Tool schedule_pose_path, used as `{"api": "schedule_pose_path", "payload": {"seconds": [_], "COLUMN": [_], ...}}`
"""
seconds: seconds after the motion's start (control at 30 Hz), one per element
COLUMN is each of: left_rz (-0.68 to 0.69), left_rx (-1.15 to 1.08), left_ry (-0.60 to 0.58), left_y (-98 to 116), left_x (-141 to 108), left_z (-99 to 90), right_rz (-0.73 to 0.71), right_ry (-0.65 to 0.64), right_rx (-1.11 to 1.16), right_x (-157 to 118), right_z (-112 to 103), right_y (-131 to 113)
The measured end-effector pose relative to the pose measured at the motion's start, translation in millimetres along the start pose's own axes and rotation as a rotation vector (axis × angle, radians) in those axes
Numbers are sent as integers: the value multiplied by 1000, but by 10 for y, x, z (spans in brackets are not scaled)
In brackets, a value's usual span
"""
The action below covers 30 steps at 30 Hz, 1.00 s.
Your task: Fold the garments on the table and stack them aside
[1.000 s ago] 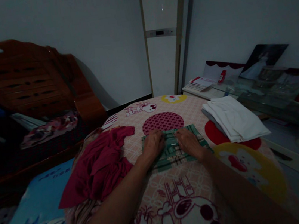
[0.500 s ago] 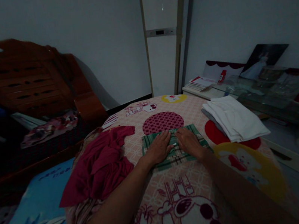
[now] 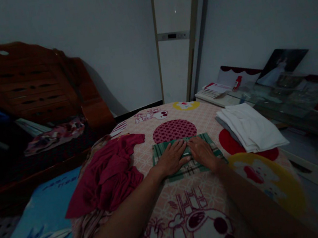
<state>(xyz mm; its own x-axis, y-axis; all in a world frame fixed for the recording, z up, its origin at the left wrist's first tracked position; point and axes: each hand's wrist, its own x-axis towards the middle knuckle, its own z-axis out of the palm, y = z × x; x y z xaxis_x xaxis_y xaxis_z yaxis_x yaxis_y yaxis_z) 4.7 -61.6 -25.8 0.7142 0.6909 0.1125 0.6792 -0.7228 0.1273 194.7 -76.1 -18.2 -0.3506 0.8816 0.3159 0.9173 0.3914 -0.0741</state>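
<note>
A green plaid shirt [image 3: 197, 167], folded into a flat rectangle, lies in the middle of the cloth-covered table [image 3: 158, 193]. My left hand [image 3: 173, 158] rests flat on its left half with the fingers stretched out. On the right half lies my right hand [image 3: 200, 150], palm down, its fingertips close to the left ones near the far edge. Both hands press on the fabric without gripping it. A crumpled dark pink garment [image 3: 107, 173] lies to the left. Folded white clothes [image 3: 250, 126] sit on a grey piece at the right.
A wooden bench [image 3: 30, 91] with clothing on it stands at the left, near a blue printed cushion [image 3: 43, 229]. A glass-topped cabinet [image 3: 283, 103] with papers, a photo and a cup runs along the right. A tall white air conditioner [image 3: 176, 64] stands in the corner.
The left hand's fingers have slid slightly to the right and lie nearer the right hand. The right hand has barely moved. The view has shifted a little.
</note>
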Motion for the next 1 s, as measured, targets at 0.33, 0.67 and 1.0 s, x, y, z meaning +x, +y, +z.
{"api": "schedule_pose_path", "payload": {"seconds": [0.33,0.67,1.0], "left_rz": [20,11,14], "left_rx": [-4,7,-3], "left_ry": [-12,9,-10], "left_y": [9,16,23], "left_x": [-4,-13,-9], "left_z": [9,5,-2], "right_rz": [-11,14,-27], "right_ry": [-22,119,72], "right_rx": [13,130,212], "right_x": [-3,-2,34], "right_z": [-26,66,111], "right_y": [-3,45,9]}}
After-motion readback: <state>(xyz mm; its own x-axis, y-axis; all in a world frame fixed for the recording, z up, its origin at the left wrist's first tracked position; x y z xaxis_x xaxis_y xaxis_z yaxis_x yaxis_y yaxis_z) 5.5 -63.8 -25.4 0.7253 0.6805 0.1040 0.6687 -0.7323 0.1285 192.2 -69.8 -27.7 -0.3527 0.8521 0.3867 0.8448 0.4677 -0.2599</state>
